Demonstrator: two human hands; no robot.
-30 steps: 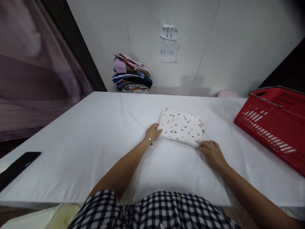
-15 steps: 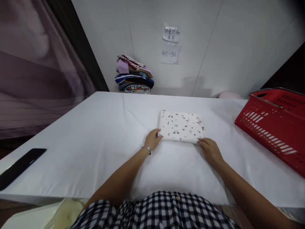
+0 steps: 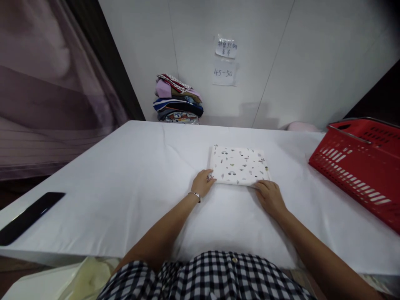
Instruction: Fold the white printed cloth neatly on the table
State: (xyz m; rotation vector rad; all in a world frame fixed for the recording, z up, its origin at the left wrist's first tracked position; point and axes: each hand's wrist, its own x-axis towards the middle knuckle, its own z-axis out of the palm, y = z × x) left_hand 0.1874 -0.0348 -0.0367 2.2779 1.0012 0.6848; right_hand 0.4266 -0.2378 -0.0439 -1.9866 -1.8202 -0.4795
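Observation:
A folded white cloth with small printed figures (image 3: 239, 165) lies flat on the white-covered table (image 3: 131, 175), its edges squared to the table. My left hand (image 3: 203, 182) pinches its near left corner, fingers curled on the fabric. At the near right corner my right hand (image 3: 268, 195) rests with fingers bent over the cloth's edge. A thin bracelet sits on my left wrist.
A red plastic basket (image 3: 359, 164) stands at the table's right edge. A stack of folded clothes (image 3: 178, 100) sits behind the table against the wall, under two paper notes (image 3: 225, 60). A black phone (image 3: 29, 216) lies at the near left edge.
The cloth has been turned from slightly askew to square with the table. Both hands slid toward its near corners, the right one moving left.

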